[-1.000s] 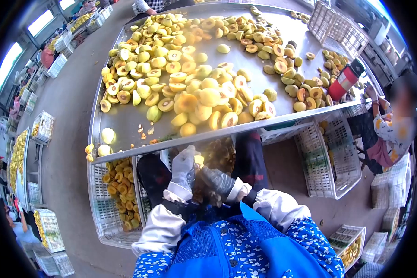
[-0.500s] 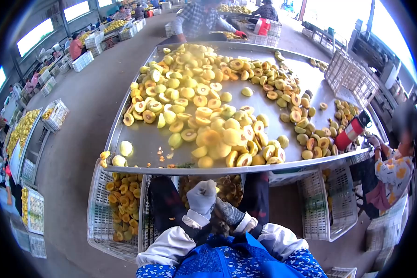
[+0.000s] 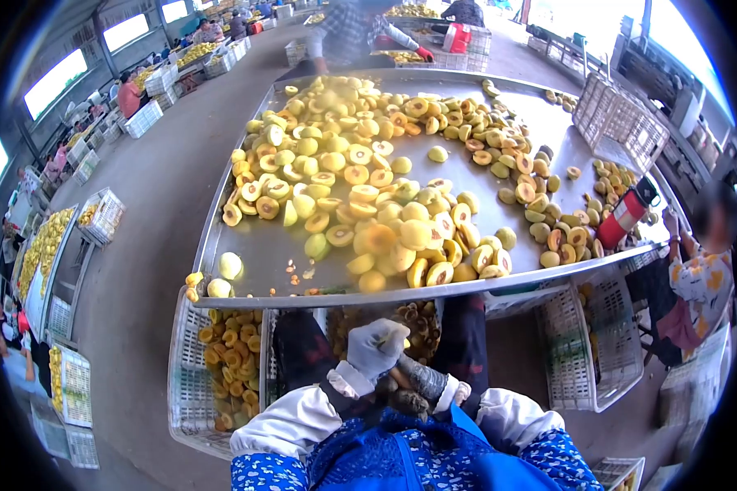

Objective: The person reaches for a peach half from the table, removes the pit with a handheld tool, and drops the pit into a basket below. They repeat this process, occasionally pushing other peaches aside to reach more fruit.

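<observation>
In front of my lap, below the table edge, my two gloved hands are close together. My left hand [image 3: 377, 348], in a white glove, is closed, with a small yellow bit of peach [image 3: 407, 344] showing at its fingertips. My right hand [image 3: 420, 380], in a darker grey glove, is curled just beside and below it; whatever it grips is hidden. Halved yellow peaches [image 3: 413, 233] are heaped on the metal table [image 3: 291, 266] before me, many with cut faces up. Beneath my hands, a crate holds more peach pieces [image 3: 422, 323], partly hidden.
A white crate [image 3: 180, 368] with peach halves [image 3: 231, 360] stands at my left knee. Another crate [image 3: 569, 360] is at right. A red bottle [image 3: 626, 214] and a tipped crate [image 3: 620, 123] rest on the table's right side. Co-workers sit at right and across.
My left hand has turned and moved slightly right and down, its fingers now pointing toward my right hand. The view has shifted slightly; the heap on the table looks the same.
</observation>
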`<move>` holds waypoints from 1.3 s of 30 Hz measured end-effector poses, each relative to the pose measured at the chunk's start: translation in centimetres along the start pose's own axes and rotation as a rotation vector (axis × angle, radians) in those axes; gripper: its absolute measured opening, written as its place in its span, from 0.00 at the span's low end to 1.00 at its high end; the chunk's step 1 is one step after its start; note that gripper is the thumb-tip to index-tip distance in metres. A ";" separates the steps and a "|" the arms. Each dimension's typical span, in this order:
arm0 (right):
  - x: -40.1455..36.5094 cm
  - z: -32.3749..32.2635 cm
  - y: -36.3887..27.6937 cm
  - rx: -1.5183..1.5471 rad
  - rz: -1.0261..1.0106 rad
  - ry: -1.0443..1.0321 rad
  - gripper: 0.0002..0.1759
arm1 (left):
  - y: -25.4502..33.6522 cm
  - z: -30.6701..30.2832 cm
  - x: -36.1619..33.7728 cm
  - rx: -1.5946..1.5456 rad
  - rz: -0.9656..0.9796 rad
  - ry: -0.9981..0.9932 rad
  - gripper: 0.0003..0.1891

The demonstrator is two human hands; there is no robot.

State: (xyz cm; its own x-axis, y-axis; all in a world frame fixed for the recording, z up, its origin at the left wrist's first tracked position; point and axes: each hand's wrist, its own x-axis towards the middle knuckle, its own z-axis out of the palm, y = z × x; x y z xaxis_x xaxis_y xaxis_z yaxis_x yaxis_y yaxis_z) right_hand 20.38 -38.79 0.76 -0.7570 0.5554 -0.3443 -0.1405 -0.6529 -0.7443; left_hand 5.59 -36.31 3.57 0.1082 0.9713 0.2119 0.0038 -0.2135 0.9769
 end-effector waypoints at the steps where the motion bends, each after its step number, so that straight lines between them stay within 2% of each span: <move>1: -0.3 0.3 0.0 0.076 0.018 -0.002 0.23 | -0.1 0.1 -0.2 -0.076 -0.039 -0.002 0.07; 4: -0.8 1.1 0.3 0.330 0.050 -0.004 0.23 | 0.7 -0.3 -0.2 -0.060 -0.223 -0.022 0.11; 5: -0.7 0.6 -0.2 0.023 -0.015 0.001 0.21 | -0.2 -0.3 -0.4 -0.117 -0.171 -0.008 0.17; 6: -1.6 1.5 -2.6 0.023 -0.036 -0.174 0.19 | 0.0 -0.2 -0.6 -0.242 -0.269 0.039 0.19; 8: -0.8 2.0 -1.4 -0.137 -0.206 0.028 0.19 | 0.3 0.0 -1.0 -0.489 -0.478 0.151 0.24; 9: -1.0 2.0 -0.9 -0.043 -0.087 0.020 0.21 | -0.8 0.1 -1.3 -0.640 -0.614 0.233 0.29; 10: -2.0 2.7 -2.3 -0.027 0.006 -0.049 0.22 | 1.0 0.4 -1.1 -0.625 -0.636 0.294 0.29; 12: -1.8 4.5 -2.2 -0.116 -0.022 0.147 0.24 | 0.0 -0.1 -1.5 -0.855 -0.663 0.300 0.29; 14: 0.4 3.9 1.0 -0.350 -0.285 0.235 0.25 | 0.9 -0.5 -1.6 -0.793 -0.642 0.309 0.28; 15: 1.2 3.9 1.5 -0.469 -0.421 0.274 0.25 | 0.8 -0.8 -1.7 -0.845 -0.646 0.393 0.28; 16: 1.3 3.4 1.6 -0.736 -0.434 0.283 0.25 | 0.5 -1.2 -1.7 -0.894 -0.646 0.477 0.27; 17: 1.4 3.2 1.8 -0.921 -0.427 0.343 0.25 | -0.2 -3.0 -1.1 -1.052 -0.729 0.458 0.25; 18: 1.4 3.5 1.0 -1.107 -0.420 0.405 0.25 | -1.1 -4.1 -1.4 -1.144 -0.630 0.356 0.25; 20: 2.4 2.3 2.2 -1.071 -0.387 0.523 0.24 | 1.7 -6.4 -1.0 -1.003 -0.468 0.431 0.26; 21: 5.1 -0.2 5.3 -0.788 -0.420 0.617 0.24 | 2.0 -8.4 -0.9 -0.730 -0.334 0.506 0.25; 22: 4.5 -1.2 5.8 -0.569 -0.166 0.513 0.26 | 2.2 -10.9 -1.0 -0.457 -0.196 0.572 0.24; 23: 4.0 -2.3 6.2 -0.378 0.101 0.450 0.29 | -0.4 -15.6 -0.8 0.070 -0.124 0.693 0.22; 24: 3.7 -2.0 5.8 -0.503 0.024 0.431 0.29 | 0.3 -16.6 1.3 0.598 -0.039 0.793 0.21; 25: 3.5 -1.9 5.5 -0.629 -0.055 0.420 0.30 | 0.9 -17.0 1.6 0.976 0.032 0.770 0.20; 26: 3.7 -1.6 5.3 -0.528 0.049 0.423 0.31 | 1.5 -17.3 2.3 1.350 0.107 0.721 0.21; 27: 3.6 -0.8 4.2 -0.428 0.152 0.434 0.32 | 1.1 -17.2 3.8 1.309 0.189 0.586 0.20; 28: 4.0 -1.1 4.7 -0.485 0.096 0.464 0.33 | 1.2 -15.3 5.6 1.194 0.277 0.430 0.20; 29: 4.5 -1.5 5.9 -0.545 0.039 0.493 0.33 | 1.8 -12.9 7.5 1.240 0.341 0.253 0.20; 30: 5.0 -1.8 6.3 -0.606 -0.021 0.521 0.33 | 2.0 -10.6 9.1 1.226 0.235 0.124 0.20; 31: 3.4 -0.5 2.7 -0.509 0.180 0.419 0.32 | 1.0 -9.1 10.5 1.338 0.208 -0.053 0.21; 32: 3.4 -0.5 2.3 -0.562 0.241 0.352 0.35 | -0.2 -7.9 11.9 1.379 0.113 -0.209 0.24; 33: 3.4 -0.8 2.9 -0.587 0.184 0.370 0.34 | 0.4 -6.1 13.2 1.486 -0.109 -0.332 0.25; 34: 3.2 -1.0 2.9 -0.614 0.125 0.392 0.33 | -0.1 -5.2 14.4 1.536 -0.187 -0.386 0.24; 37: 2.1 -0.8 0.9 -0.530 0.248 0.412 0.31 | -0.8 -5.1 15.3 1.411 -0.206 -0.357 0.22; 39: 3.4 -3.1 3.9 -0.604 -0.111 0.426 0.28 | -0.1 -5.8 15.0 1.355 -0.225 -0.367 0.21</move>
State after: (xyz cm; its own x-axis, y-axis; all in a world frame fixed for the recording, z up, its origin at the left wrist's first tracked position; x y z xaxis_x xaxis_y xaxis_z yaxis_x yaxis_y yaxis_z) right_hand 19.25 -37.82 -5.07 -0.4290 0.8330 -0.3494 0.2658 -0.2533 -0.9302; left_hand 1.43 -21.09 6.77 0.2242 0.9604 -0.1655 0.9666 -0.1974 0.1634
